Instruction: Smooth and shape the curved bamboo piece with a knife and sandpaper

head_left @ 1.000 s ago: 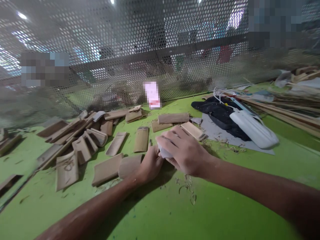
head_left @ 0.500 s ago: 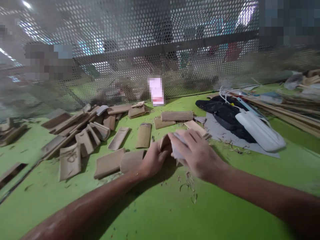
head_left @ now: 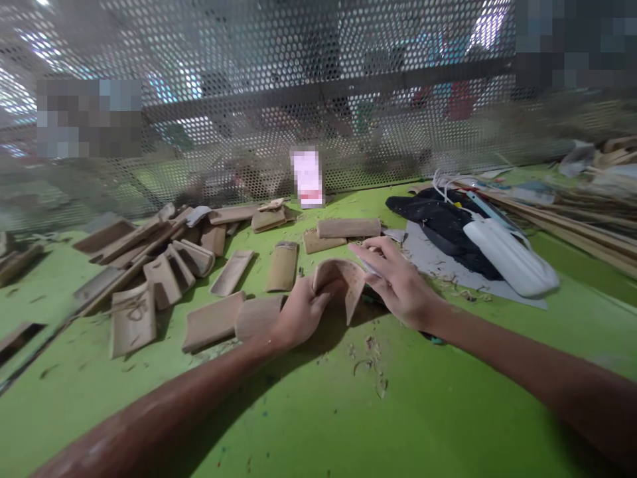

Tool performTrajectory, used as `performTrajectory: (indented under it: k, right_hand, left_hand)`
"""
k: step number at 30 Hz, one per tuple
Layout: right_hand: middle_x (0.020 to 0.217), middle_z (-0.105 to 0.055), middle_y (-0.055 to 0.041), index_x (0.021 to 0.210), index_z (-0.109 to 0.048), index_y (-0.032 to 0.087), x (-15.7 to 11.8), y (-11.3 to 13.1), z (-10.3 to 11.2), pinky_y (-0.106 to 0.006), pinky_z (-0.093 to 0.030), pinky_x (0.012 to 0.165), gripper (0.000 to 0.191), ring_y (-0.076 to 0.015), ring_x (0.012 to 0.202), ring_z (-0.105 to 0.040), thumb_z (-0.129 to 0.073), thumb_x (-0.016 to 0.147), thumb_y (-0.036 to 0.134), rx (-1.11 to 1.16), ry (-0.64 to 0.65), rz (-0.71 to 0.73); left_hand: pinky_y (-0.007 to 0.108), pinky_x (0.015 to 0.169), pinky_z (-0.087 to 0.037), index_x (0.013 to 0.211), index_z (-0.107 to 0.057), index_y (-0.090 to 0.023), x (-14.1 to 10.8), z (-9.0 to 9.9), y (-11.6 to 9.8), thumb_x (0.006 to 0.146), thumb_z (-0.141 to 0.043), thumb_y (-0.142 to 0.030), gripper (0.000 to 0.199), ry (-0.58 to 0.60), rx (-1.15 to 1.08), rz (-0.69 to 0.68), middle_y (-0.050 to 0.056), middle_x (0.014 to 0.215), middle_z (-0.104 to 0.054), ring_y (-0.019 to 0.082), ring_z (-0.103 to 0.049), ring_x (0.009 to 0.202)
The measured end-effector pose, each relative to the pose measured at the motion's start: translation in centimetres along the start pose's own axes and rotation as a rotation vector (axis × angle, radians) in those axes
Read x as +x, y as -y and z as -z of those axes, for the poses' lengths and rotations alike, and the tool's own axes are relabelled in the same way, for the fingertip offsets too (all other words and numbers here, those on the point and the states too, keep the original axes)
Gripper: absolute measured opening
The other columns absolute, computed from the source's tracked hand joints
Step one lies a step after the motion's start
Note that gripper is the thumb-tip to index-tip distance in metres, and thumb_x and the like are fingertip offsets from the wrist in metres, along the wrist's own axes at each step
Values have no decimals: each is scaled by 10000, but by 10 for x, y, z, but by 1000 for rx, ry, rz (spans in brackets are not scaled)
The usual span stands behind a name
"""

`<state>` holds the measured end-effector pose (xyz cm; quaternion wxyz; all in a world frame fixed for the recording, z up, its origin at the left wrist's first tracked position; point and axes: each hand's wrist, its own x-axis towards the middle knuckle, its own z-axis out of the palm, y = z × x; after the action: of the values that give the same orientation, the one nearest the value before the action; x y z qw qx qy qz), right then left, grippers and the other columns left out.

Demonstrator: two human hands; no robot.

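Note:
My left hand point(head_left: 301, 312) grips a curved piece of split bamboo point(head_left: 343, 275) by its left side, thumb underneath, its arched end facing me. To the right of that piece is my right hand point(head_left: 398, 282), its fingers closed on a folded bit of pale grey sandpaper point(head_left: 377, 264), mostly hidden by the fingers. Under the right wrist lies a dark object with a green end point(head_left: 434, 338); its kind cannot be made out. A short bamboo piece point(head_left: 259, 318) rests against the left wrist, and another flat one point(head_left: 213, 322) is beside it.
A heap of bamboo pieces point(head_left: 139, 245) covers the left. Right of centre, dark cloth point(head_left: 442, 226) and a white padded item point(head_left: 512, 259) lie on a grey sheet point(head_left: 527, 300). Long strips point(head_left: 572, 232) extend at the far right. A perforated metal screen point(head_left: 279, 119) stands behind.
My right hand has moved right with the sandpaper, off the bamboo piece, uncovering its arched end. My left hand still holds the piece. The view has shifted slightly.

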<state>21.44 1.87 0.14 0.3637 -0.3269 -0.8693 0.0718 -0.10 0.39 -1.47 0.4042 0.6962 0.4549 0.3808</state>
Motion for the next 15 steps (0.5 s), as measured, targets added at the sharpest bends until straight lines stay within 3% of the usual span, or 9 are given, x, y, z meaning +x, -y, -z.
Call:
performTrajectory:
  k: [3,5,7,10,15]
  right_hand:
    - [1221,-617,-127,1511,-503,215,10,5,3,-470,-553,1002,477,-243,1169,-608,-359,1087,381,182,-36,-156]
    - [1220,-631,-126,1519,-496,212,17,17,4,-482,-544,1009,491,-241,1160,-610,-349,1089,397,221,15,-204]
    - [1286,-620,-147,1518,-499,180,25,30,4,-510,-529,1022,510,-258,1191,-586,-351,1087,408,197,122,-184]
    - [1411,-575,-162,1464,-563,145,36,43,4,-550,-503,1031,493,-296,1256,-513,-369,1082,389,62,243,-87]
    - [1382,-621,-144,1381,-635,116,44,39,2,-509,-519,937,460,-290,1141,-503,-342,1088,317,-144,240,-5]
  left_hand:
    - [350,892,-563,930,-690,-174,0,-1,-2,952,-554,-288,179,2,14,-16,49,919,-746,225,-684,897]
    - [349,914,-560,965,-691,-183,-1,-2,-3,961,-543,-276,174,-1,7,-66,45,950,-743,219,-681,924]
    - [347,905,-564,980,-692,-188,-2,-3,-2,958,-526,-237,175,-6,-9,-112,41,961,-740,215,-678,944]
    - [330,770,-575,890,-690,-183,-3,-3,2,915,-512,-177,180,-9,-5,-142,36,860,-724,201,-667,826]
    - [328,718,-560,849,-683,-191,-2,-2,6,887,-524,-167,164,-28,20,-132,41,807,-716,187,-639,754]
